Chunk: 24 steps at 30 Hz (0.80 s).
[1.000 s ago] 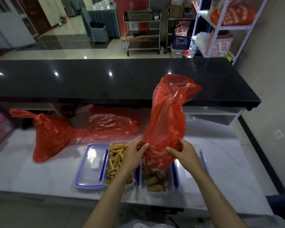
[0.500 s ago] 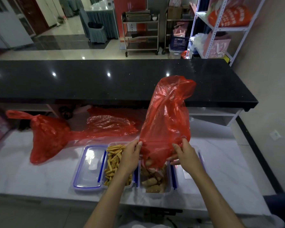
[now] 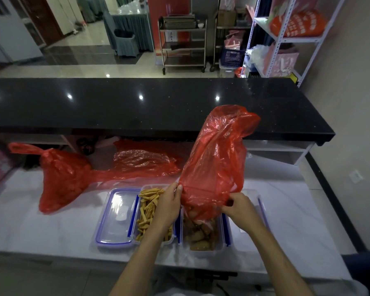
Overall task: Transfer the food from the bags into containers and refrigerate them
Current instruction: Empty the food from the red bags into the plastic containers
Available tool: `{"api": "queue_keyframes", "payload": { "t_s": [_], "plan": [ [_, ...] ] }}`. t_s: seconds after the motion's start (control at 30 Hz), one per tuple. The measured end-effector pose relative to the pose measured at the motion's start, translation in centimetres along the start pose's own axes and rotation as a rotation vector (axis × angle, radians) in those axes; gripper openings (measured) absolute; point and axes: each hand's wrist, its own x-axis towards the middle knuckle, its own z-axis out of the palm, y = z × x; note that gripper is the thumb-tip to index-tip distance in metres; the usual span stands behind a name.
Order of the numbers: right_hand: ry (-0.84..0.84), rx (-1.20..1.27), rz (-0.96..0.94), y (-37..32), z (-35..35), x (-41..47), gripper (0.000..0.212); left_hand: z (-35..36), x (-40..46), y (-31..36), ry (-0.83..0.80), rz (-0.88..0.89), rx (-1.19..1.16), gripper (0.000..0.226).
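From my head camera, I have the red plastic bag [image 3: 217, 159] upended over the right-hand container [image 3: 203, 233], its mouth down and its closed bottom standing high, so the browned food pieces [image 3: 198, 237] drop straight into the tub rather than onto the white marble counter [image 3: 286, 214]. My left hand [image 3: 169, 205] pinches the bag's rim on the near left side, thumb and fingers pressed on the film; my right hand [image 3: 237, 205] is curled round the rim opposite, and between them I keep the opening spread just above the container. Some pieces seem to sit in the bag's mouth yet, though the film is too cloudy to be sure. Just beside it on the left, touching, the other container [image 3: 152, 212] already holds yellow sticks, which look like fries, and its clear blue-edged lid [image 3: 115, 218] lies flat alongside, ready for closing. A second lid [image 3: 262, 205] shows partly behind my right wrist. Farther back a knotted full red bag [image 3: 60, 178] waits on the left, and a flattened one [image 3: 143, 161] lies near the black counter top [image 3: 137, 103]. Neither tub is lidded or refrigerated yet, I judge.
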Motion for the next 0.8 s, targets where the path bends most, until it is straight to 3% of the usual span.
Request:
{"api": "queue_keyframes", "payload": {
  "t_s": [0.2, 0.37, 0.6, 0.8],
  "plan": [
    [0.044, 0.193, 0.066, -0.1, 0.2, -0.2, 0.013, -0.2, -0.3, -0.1, -0.005, 0.016, 0.055, 0.026],
    [0.026, 0.464, 0.118, -0.2, 0.5, -0.4, 0.023, 0.4, 0.0, -0.3, -0.075, -0.077, -0.125, 0.028],
    [0.141, 0.377, 0.174, 1.2, 1.2, 0.3, 0.019, 0.6, 0.0, 0.4, -0.134, -0.353, -0.496, 0.027],
    [0.177, 0.361, 0.184, 1.0, 1.7, 0.1, 0.020, 1.3, -0.1, 0.8, -0.113, -0.427, -0.668, 0.029]
  ]
}}
